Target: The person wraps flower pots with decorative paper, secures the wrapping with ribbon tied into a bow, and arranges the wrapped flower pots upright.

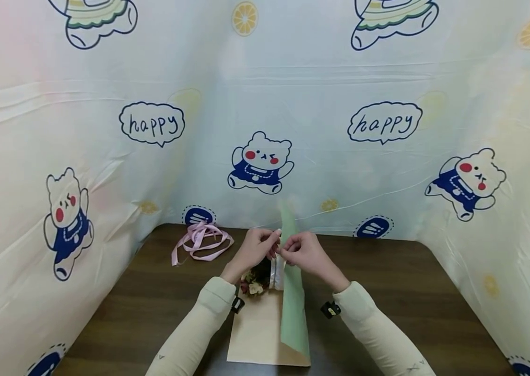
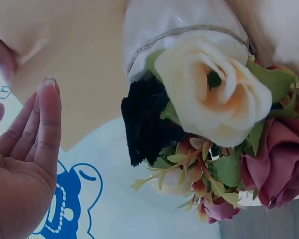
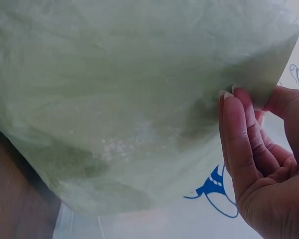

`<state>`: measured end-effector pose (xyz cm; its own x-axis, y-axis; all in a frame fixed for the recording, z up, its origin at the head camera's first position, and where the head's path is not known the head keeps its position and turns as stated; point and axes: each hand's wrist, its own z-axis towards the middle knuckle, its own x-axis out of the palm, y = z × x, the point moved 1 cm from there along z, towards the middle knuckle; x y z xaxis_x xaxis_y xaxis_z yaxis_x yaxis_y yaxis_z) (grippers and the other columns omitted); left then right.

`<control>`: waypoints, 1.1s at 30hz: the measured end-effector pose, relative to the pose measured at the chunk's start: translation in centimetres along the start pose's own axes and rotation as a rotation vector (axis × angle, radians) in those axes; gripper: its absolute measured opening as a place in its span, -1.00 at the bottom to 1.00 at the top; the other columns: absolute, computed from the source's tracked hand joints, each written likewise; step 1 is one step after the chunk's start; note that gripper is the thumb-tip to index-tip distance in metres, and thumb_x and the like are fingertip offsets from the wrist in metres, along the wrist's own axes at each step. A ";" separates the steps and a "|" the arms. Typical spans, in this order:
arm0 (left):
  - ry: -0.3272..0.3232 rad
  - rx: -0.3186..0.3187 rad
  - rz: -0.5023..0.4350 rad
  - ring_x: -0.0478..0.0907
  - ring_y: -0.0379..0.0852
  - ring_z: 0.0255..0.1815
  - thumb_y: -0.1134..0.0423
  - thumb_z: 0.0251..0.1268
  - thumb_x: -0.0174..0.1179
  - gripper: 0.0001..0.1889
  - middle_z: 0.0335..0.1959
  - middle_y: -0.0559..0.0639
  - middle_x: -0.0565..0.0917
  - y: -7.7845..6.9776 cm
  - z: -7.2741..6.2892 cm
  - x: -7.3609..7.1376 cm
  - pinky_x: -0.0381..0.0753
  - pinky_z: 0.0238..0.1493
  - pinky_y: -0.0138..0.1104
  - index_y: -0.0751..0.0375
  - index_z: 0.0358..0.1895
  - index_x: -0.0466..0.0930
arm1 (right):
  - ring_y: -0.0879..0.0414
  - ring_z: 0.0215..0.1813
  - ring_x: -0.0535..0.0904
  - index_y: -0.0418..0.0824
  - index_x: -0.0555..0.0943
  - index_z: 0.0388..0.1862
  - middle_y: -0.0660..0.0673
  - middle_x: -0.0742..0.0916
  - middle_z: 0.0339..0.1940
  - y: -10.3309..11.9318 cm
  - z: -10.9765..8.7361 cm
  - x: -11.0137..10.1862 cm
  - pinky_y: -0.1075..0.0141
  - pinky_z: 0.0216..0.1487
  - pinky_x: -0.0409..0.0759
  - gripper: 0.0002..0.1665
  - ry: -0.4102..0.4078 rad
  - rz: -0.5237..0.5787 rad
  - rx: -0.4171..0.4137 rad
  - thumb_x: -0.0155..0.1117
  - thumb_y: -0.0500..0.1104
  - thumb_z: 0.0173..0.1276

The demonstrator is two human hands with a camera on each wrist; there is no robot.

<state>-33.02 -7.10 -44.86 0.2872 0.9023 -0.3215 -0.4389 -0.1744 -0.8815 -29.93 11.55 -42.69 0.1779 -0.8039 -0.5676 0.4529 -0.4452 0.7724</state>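
Note:
A sheet of wrapping paper [image 1: 295,308], green on one face and beige on the other, stands folded up along its right side. My right hand [image 1: 307,250] pinches its edge between thumb and fingers [image 3: 239,134]. Close beside that edge is my left hand [image 1: 256,249], its fingers [image 2: 50,127] extended and slightly bent, with nothing between them and the thumb. On the beige face lies a bunch of flowers [image 2: 214,94] with cream and dusky pink roses. Its white wrapped base [image 2: 189,20] is tied with twine and points toward the raised paper.
A loose heap of pink ribbon [image 1: 202,241] lies at the back left of the dark wooden table [image 1: 377,292]. Behind and around the table hangs a pale printed cloth [image 1: 265,94] with bears and lettering.

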 end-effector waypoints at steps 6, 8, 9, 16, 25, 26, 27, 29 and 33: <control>0.016 0.017 0.094 0.58 0.07 -0.66 0.04 0.53 0.16 -0.61 -0.63 0.16 0.65 0.1 -0.1 -0.4 0.62 -0.59 -0.16 0.10 -0.50 0.71 | 0.13 -0.63 0.59 -0.25 0.76 -0.45 0.07 0.70 -0.67 -0.2 0.1 0.8 0.31 -0.54 0.57 -0.78 0.024 -0.033 -0.038 0.33 -0.22 0.39; 0.018 0.026 0.122 0.54 -0.01 -0.69 0.09 0.50 0.19 -0.66 -0.65 0.11 0.64 0.2 -0.2 -0.5 0.57 -0.63 -0.23 0.05 -0.50 0.72 | 0.15 -0.64 0.59 -0.25 0.77 -0.45 0.07 0.70 -0.67 -0.2 0.2 1.0 0.31 -0.53 0.57 -0.79 0.024 -0.039 -0.044 0.33 -0.23 0.38; 0.020 0.029 0.131 0.51 -0.05 -0.70 0.12 0.49 0.20 -0.68 -0.66 0.09 0.63 0.2 -0.2 -0.6 0.54 -0.63 -0.26 0.05 -0.51 0.71 | 0.15 -0.63 0.59 -0.25 0.76 -0.46 0.07 0.70 -0.66 -0.1 0.2 1.0 0.31 -0.53 0.57 -0.80 0.024 -0.038 -0.047 0.33 -0.24 0.37; 0.071 0.047 0.175 0.41 -0.20 -0.71 0.24 0.45 0.18 -0.69 -0.67 -0.09 0.60 0.1 -0.2 -1.0 0.47 -0.59 -0.34 0.06 -0.54 0.67 | 0.18 -0.62 0.59 -0.21 0.75 -0.48 0.04 0.71 -0.65 0.1 0.3 1.4 0.34 -0.52 0.57 -0.81 0.020 -0.050 -0.041 0.36 -0.27 0.35; 0.124 -0.016 0.238 0.43 -0.21 -0.67 0.20 0.49 0.17 -0.70 -0.59 0.08 0.66 0.7 -0.5 -2.1 0.43 -0.60 -0.36 0.14 -0.49 0.67 | 0.11 -0.39 0.68 -0.16 0.78 -0.28 -0.01 0.77 -0.44 0.5 -0.1 0.4 0.25 -0.39 0.62 -0.77 0.063 -0.063 -0.108 0.28 -0.09 0.51; 0.129 -0.023 0.248 0.42 -0.21 -0.67 0.19 0.49 0.17 -0.70 -0.59 0.08 0.67 0.8 -0.5 -2.2 0.43 -0.60 -0.36 0.13 -0.48 0.67 | 0.10 -0.37 0.68 -0.14 0.78 -0.27 -0.01 0.78 -0.42 0.5 -0.1 0.2 0.23 -0.37 0.63 -0.78 0.065 -0.065 -0.119 0.27 -0.09 0.51; 0.133 -0.027 0.261 0.43 -0.22 -0.67 0.18 0.50 0.18 -0.70 -0.59 0.06 0.67 0.9 -0.6 -2.4 0.43 -0.59 -0.37 0.12 -0.47 0.67 | 0.10 -0.34 0.69 -0.13 0.78 -0.26 -0.01 0.78 -0.40 0.4 -0.2 0.0 0.21 -0.35 0.64 -0.79 0.066 -0.067 -0.130 0.28 -0.10 0.51; 0.141 -0.029 0.282 0.42 -0.22 -0.68 0.17 0.51 0.18 -0.71 -0.59 0.04 0.66 1.0 -0.7 -2.6 0.43 -0.59 -0.37 0.10 -0.47 0.68 | 0.12 -0.30 0.68 -0.12 0.78 -0.22 0.01 0.78 -0.35 0.0 -0.2 -0.5 0.21 -0.33 0.65 -0.83 0.067 -0.084 -0.137 0.29 -0.11 0.49; 0.155 -0.028 0.311 0.39 -0.22 -0.70 0.15 0.52 0.19 -0.70 -0.61 0.05 0.66 1.4 -1.0 -2.9 0.42 -0.60 -0.38 0.07 -0.48 0.66 | 0.09 -0.15 0.70 -0.20 0.76 -0.09 -0.01 0.79 -0.20 -1.2 -0.2 -1.2 0.23 -0.21 0.70 -0.82 0.091 -0.118 -0.125 0.35 -0.15 0.45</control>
<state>-33.62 -10.39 -45.46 0.2701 0.7345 -0.6226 -0.5026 -0.4439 -0.7418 -30.55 13.15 -43.01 0.1930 -0.7073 -0.6800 0.5794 -0.4772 0.6608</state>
